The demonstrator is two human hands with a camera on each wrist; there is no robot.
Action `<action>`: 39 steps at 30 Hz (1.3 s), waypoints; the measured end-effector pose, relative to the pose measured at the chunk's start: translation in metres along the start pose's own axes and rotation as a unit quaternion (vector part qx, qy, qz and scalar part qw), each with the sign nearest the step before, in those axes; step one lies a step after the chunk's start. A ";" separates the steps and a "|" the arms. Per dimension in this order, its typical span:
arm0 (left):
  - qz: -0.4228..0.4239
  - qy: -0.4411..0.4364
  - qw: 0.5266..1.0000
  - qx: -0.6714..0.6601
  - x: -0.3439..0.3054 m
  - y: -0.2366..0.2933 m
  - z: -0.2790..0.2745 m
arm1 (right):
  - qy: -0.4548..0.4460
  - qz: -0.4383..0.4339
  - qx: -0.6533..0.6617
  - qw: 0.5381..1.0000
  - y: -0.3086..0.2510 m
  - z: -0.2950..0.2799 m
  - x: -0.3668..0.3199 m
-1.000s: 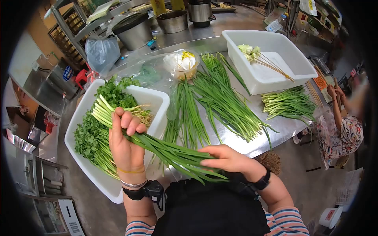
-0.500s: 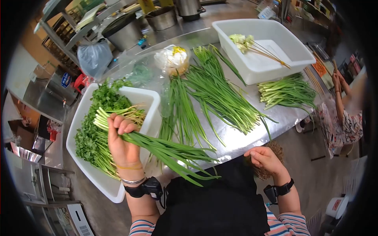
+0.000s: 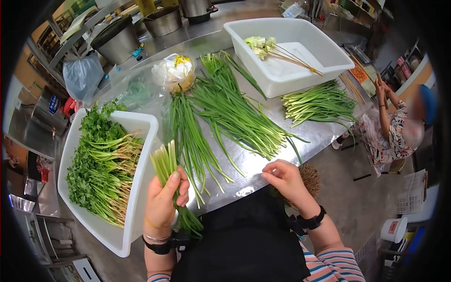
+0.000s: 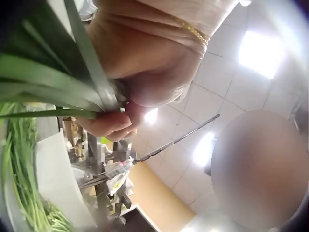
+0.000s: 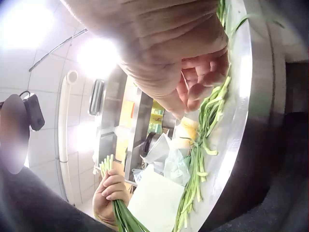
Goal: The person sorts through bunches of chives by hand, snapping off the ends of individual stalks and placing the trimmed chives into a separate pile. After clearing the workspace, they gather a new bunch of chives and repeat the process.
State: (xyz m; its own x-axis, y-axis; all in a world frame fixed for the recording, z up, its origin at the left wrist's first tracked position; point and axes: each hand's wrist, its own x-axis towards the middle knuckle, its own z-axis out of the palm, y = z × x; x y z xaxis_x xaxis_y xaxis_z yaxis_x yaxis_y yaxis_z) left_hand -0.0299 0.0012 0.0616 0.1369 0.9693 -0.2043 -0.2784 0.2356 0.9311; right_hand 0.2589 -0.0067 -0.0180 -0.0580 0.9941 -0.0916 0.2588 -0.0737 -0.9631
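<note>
Steel table [image 3: 256, 165] ahead, I see left hand [image 3: 162, 203] gripping 1 chive bunch [image 3: 165, 162] upright beside white tub [image 3: 141, 188], right hand [image 3: 284, 178] curled at table edge, can't tell if pinching anything.

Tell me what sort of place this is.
Most likely a commercial kitchen's prep area: a long steel table spread with loose chives, big white tubs for produce, and large metal pots at the back. The left hand grips one bunch.
</note>
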 end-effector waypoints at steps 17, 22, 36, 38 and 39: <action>-0.001 0.025 0.993 -0.112 -0.002 -0.035 -0.034 | -0.086 0.079 0.203 0.972 -0.017 0.034 0.020; 0.034 0.030 0.997 -0.069 -0.010 -0.032 -0.030 | -0.227 -0.064 0.118 0.965 -0.048 0.021 0.001; -0.049 -0.136 0.989 0.044 0.000 -0.027 -0.006 | -0.257 -0.024 0.142 0.956 -0.089 0.051 0.045; -0.115 -0.155 0.981 -0.032 0.000 -0.028 -0.002 | -0.250 -0.013 0.143 0.957 -0.092 0.057 0.048; -0.114 -0.158 0.980 -0.030 0.000 -0.028 -0.002 | -0.242 0.003 0.144 0.959 -0.093 0.058 0.048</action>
State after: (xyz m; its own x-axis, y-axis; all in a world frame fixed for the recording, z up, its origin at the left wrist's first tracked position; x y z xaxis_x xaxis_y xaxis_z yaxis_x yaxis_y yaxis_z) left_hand -0.0242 -0.0056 0.0346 0.4874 0.8225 -0.2932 -0.2605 0.4574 0.8502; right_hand 0.1763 0.0433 0.0523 -0.5168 0.8450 -0.1372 -0.0132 -0.1682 -0.9857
